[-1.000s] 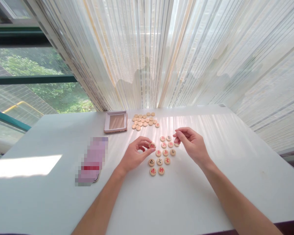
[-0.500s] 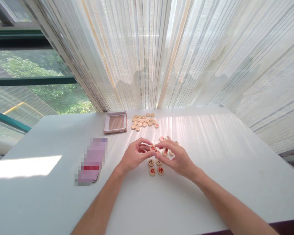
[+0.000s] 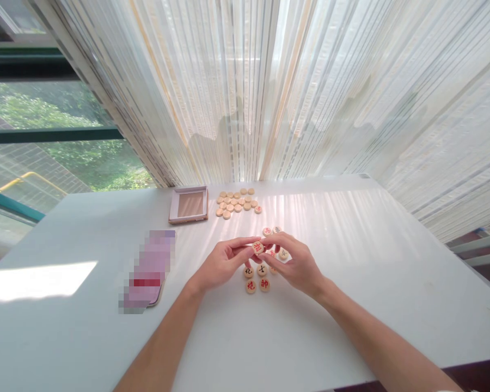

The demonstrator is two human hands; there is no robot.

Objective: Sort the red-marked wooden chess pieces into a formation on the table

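Both hands meet over a cluster of round wooden chess pieces (image 3: pixel 262 270) lying face up on the white table (image 3: pixel 351 283). A single wooden piece with a red character (image 3: pixel 257 247) is pinched between the fingertips of my left hand (image 3: pixel 224 264) and my right hand (image 3: pixel 294 262), lifted slightly above the cluster. Part of the cluster is hidden under my fingers. Two more pieces (image 3: pixel 271 231) lie just beyond my hands.
A group of face-down wooden pieces (image 3: pixel 237 203) lies at the back of the table beside a small shallow box (image 3: pixel 189 205). A blurred pinkish object (image 3: pixel 147 270) lies to the left. Striped sheer curtains hang behind the table, with a window at the left.
My right hand moved left from the right side of the cluster to meet my left hand. The red-marked piece, first held by the left hand alone, is now pinched by both.
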